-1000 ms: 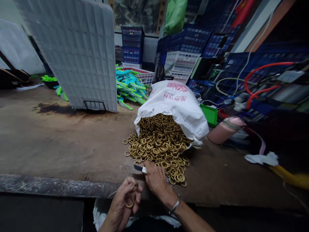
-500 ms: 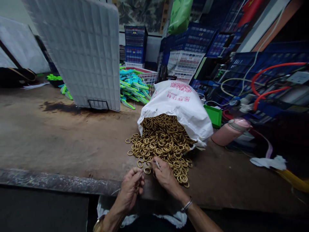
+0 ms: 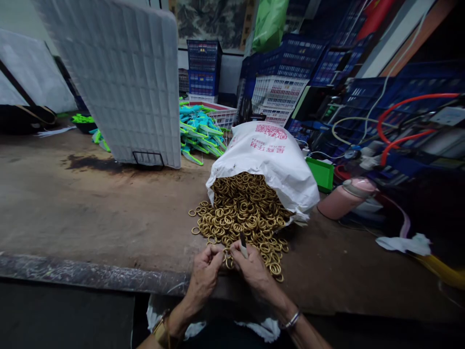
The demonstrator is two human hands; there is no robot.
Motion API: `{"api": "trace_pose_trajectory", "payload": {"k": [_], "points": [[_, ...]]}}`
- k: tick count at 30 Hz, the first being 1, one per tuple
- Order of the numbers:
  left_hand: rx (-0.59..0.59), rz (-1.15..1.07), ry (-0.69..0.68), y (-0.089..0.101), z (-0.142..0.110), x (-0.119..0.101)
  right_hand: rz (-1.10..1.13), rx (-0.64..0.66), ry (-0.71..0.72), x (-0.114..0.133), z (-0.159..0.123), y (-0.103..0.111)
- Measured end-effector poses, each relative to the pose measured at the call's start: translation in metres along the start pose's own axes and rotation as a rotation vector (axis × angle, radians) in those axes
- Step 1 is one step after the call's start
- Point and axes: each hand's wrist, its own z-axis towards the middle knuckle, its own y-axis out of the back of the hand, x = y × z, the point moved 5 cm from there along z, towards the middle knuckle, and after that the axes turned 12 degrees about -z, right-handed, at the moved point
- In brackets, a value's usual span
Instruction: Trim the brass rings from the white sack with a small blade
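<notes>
Brass-coloured rings (image 3: pixel 250 208) spill from the open mouth of a white woven sack (image 3: pixel 265 150) onto the table. At the near edge of the pile my left hand (image 3: pixel 205 269) is closed in a pinch, fingertips on a ring (image 3: pixel 226 253). Close beside it, my right hand (image 3: pixel 252 266) is closed around a small knife-like tool (image 3: pixel 243 248) with a pale body and dark tip pointing up. Its thumb and forefinger also meet near that ring; whether they grip it is hidden. Whatever lies inside my left palm cannot be seen.
A tall white ribbed panel (image 3: pixel 145 87) stands on the wooden table (image 3: pixel 90 208) at left. Behind the sack lie blue and green plastic pieces (image 3: pixel 201 131). A pink bottle (image 3: pixel 348 198) and a green tray (image 3: pixel 321 173) are at right. Stacked crates (image 3: pixel 279 94) rise behind.
My left hand has moved right and up toward my right hand, its fingertips coming close to the other's. The tool in my right hand now points up, its dark tip in sight.
</notes>
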Motion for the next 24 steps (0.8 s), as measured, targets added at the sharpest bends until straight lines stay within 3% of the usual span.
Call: {"api": "trace_pose_trajectory", "payload": {"k": [3,5,11,15,19,24], "points": [[0.046,0.130,-0.105,-0.001,-0.005,-0.004,0.042,0.051,-0.017,-0.003,-0.001,-0.007],[0.072,0.157,-0.100,-0.002,-0.008,-0.004,0.019,0.053,-0.013,-0.002,-0.002,-0.008],[0.102,-0.080,0.245,-0.006,-0.016,0.009,-0.072,0.004,0.036,0.007,-0.005,-0.006],[0.094,-0.197,0.322,-0.005,-0.020,0.015,-0.092,0.032,0.054,0.006,-0.006,-0.009],[0.044,-0.209,0.276,0.000,-0.022,0.015,-0.337,-0.070,0.136,0.003,-0.010,-0.007],[0.024,-0.185,0.217,-0.001,-0.023,0.011,-0.706,-0.024,0.266,0.000,-0.021,-0.017]]}}
